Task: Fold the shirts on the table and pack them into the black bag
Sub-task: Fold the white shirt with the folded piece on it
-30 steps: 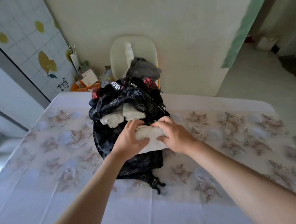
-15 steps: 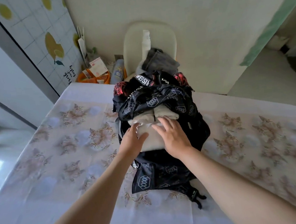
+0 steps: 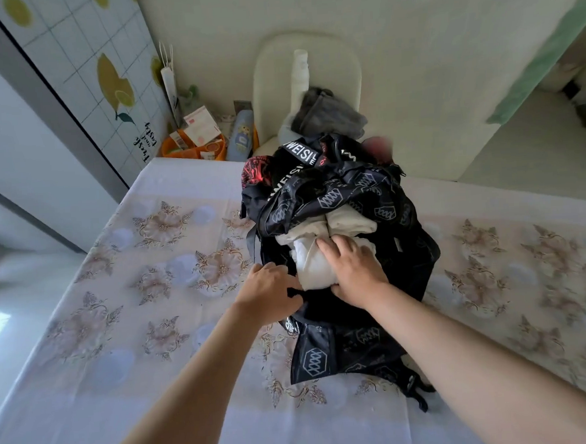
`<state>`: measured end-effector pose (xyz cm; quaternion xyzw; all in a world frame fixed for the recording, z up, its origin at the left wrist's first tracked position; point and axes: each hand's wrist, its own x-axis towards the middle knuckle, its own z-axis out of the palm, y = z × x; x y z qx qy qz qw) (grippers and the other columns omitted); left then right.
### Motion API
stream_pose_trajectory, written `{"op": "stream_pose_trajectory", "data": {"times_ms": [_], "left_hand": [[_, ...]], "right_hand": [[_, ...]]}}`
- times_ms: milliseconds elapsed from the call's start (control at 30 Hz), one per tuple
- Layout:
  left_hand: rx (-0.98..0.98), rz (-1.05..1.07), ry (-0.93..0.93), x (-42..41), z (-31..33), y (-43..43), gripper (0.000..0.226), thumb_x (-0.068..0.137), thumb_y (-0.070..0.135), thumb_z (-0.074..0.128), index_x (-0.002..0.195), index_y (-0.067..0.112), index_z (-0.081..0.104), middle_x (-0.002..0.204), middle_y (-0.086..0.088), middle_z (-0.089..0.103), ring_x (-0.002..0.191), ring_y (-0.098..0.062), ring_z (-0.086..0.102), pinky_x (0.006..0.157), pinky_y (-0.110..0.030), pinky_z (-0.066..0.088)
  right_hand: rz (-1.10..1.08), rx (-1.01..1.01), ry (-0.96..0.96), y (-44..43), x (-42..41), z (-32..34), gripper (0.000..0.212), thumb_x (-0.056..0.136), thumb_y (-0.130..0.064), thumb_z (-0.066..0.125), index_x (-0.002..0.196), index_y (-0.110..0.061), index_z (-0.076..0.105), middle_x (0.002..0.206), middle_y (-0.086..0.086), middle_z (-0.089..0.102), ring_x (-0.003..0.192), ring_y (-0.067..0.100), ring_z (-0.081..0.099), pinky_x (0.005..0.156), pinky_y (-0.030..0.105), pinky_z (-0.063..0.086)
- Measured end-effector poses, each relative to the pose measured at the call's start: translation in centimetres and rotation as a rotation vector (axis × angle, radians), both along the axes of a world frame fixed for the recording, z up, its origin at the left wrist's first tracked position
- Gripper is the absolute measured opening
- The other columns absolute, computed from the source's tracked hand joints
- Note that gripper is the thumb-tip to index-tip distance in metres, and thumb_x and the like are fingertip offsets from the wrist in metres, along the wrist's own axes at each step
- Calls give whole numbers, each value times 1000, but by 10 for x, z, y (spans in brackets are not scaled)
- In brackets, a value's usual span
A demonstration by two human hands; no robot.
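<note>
So nearest to the camera it's just the table (image 3: pixel 147 333) under a white cloth with a beige flower print, both bare forearms reaching out over it. The soft black bag (image 3: pixel 343 342) with white hexagon logos lies on the cloth in the middle, its front flap flopped toward the person and the mouth gaping.

The left hand (image 3: pixel 268 293) is at the left lip of the opening. Its grip is closed, fingers curled onto the bag's black rim. The right hand (image 3: pixel 353 273) is not clamping anything: its grip is loose, fingers spread and laid flat on the folded white shirt (image 3: pixel 310 269), thumb down at the near end of the bundle. That shirt sits in the bag's mouth, partly inside, touching two more rolled cream shirts (image 3: pixel 350 220) packed just behind it.

Further back, a black strap with white lettering (image 3: pixel 301 152) drapes over the top of the bag. Beyond the table is a cream padded chair (image 3: pixel 273 85) with a crumpled grey garment (image 3: pixel 329 116) on it. An orange plastic basket (image 3: pixel 194 150) of packets sits in the left corner.
</note>
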<state>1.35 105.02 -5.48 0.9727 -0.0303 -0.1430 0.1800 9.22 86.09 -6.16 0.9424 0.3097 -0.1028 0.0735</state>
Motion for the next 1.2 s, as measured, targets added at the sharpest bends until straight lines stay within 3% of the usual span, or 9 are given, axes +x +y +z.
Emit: {"op": "stream_pose_trajectory", "data": {"times_ms": [100, 233, 400, 500, 567, 633, 733, 933, 1200], "left_hand": [[-172, -48, -107, -9, 8, 6, 21, 83, 32, 60, 101, 32, 70, 94, 20, 56, 100, -6, 47, 100, -26, 25], [-292, 36, -229, -24, 6, 2, 29, 81, 42, 47, 74, 24, 70, 77, 16, 64, 82, -7, 56, 95, -33, 41], [-149, 154, -304, -27, -11, 9, 30, 85, 34, 49, 65, 19, 66, 70, 8, 60, 70, -10, 56, 86, -35, 49], [-101, 95, -411, -18, -8, 1, 8, 85, 23, 64, 80, 18, 68, 98, 5, 58, 97, -19, 53, 90, -38, 49], [-28, 33, -343, -10, -5, -7, 26, 87, 22, 61, 113, 23, 65, 134, 4, 50, 127, -22, 41, 107, -39, 39], [6, 25, -117, -2, -5, -9, 56, 94, 22, 48, 149, 26, 37, 162, 4, 18, 150, -21, 12, 119, -40, 22], [131, 31, 98, 10, -9, -4, 70, 100, 20, 38, 157, 31, -1, 163, 6, -14, 152, -20, -7, 123, -42, 8], [96, -65, -241, 13, 6, -24, 65, 87, 18, 56, 147, 34, 38, 150, 4, 34, 142, -20, 25, 116, -38, 31], [116, 53, -47, 22, 18, -52, 54, 91, 28, 52, 145, 32, 43, 149, 1, 36, 141, -22, 27, 111, -40, 29]], "right_hand": [[-5, 45, 67, 7, 6, 12, 87, 82, -24, 69, 152, -23, 17, 142, 2, 35, 132, 25, 37, 87, 41, 52], [152, 196, 98, 22, -4, 17, 75, 85, -12, 63, 150, -23, 29, 148, -3, 37, 137, 23, 34, 92, 44, 51], [56, -36, 37, 39, -26, 0, 99, 88, -8, 60, 156, -28, -9, 161, 13, 5, 150, 31, 9, 109, 53, 37], [-143, -11, 214, 32, -31, -3, 115, 87, -6, 61, 147, -41, -31, 157, 11, -37, 148, 30, -24, 115, 63, 21], [-246, 179, 383, 22, -31, -4, 118, 87, -9, 64, 146, -44, -32, 150, 2, -48, 144, 25, -36, 120, 58, 11], [-296, 403, 412, 10, -32, -7, 118, 84, -20, 71, 150, -43, -24, 153, -4, -45, 146, 21, -32, 123, 48, 15], [-364, 428, 398, -12, -31, -14, 110, 89, -26, 67, 153, -34, -22, 162, 8, -24, 152, 31, -10, 120, 45, 23], [-171, 373, 177, -28, -26, -10, 76, 96, -32, 57, 153, -49, 11, 161, 0, 2, 133, 29, 41, 86, 41, 55], [-191, 251, 370, -31, -21, 6, 71, 99, -36, 49, 155, -46, 5, 166, -4, -9, 149, 29, 18, 116, 54, 23]]}}
